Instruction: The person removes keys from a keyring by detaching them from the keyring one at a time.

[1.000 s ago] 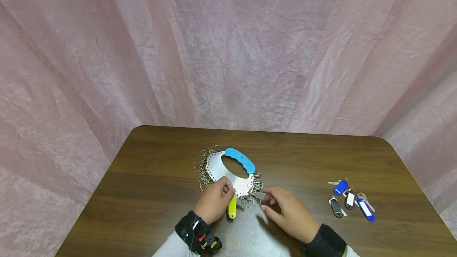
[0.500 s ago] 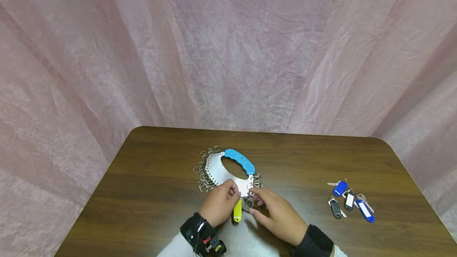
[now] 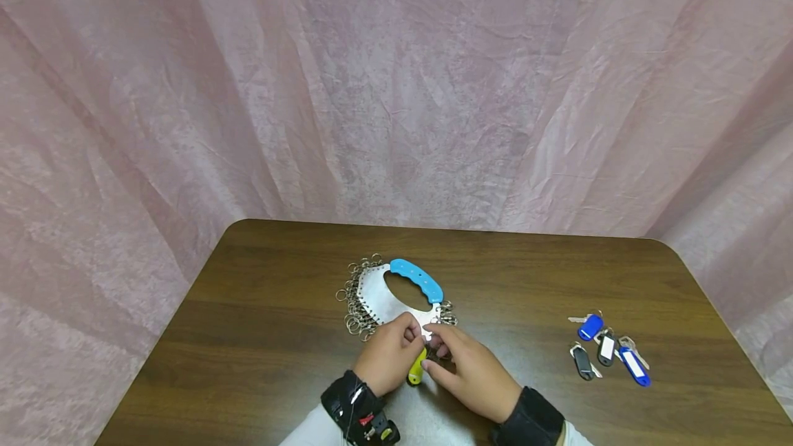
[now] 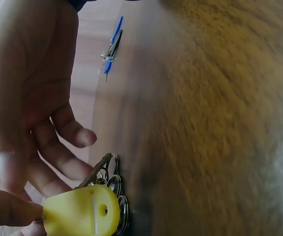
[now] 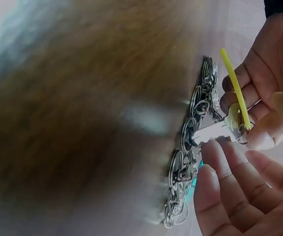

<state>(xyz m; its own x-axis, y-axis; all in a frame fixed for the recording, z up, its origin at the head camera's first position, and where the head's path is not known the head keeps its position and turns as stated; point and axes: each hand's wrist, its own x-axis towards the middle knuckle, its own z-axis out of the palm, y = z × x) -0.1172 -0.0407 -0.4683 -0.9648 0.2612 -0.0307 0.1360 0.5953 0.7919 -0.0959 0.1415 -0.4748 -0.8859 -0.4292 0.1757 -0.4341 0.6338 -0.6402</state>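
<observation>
In the head view, my left hand [image 3: 385, 358] pinches a yellow key tag [image 3: 418, 367] by its metal ring at the front of a key holder. The left wrist view shows the yellow tag [image 4: 77, 212] hanging from my fingertips. A silver key [image 5: 212, 132] on the same ring points toward the holder's rings. My right hand [image 3: 473, 372] is just right of the tag, fingers loosely bent around the key's side without a visible grip. The holder is a white metal plate [image 3: 379, 296] with a blue handle [image 3: 418, 279] and many split rings [image 3: 354, 301] along its rim.
At the right of the brown table [image 3: 279, 267] lie several tagged keys, including a blue key tag [image 3: 590, 326], a black key tag [image 3: 582, 362] and another blue key tag [image 3: 635, 366]. A pink curtain [image 3: 396, 88] hangs behind the table.
My left hand has shifted right with the yellow key tag, which now tilts. My right hand has moved left, from the holder's right rings to beside the tag.
</observation>
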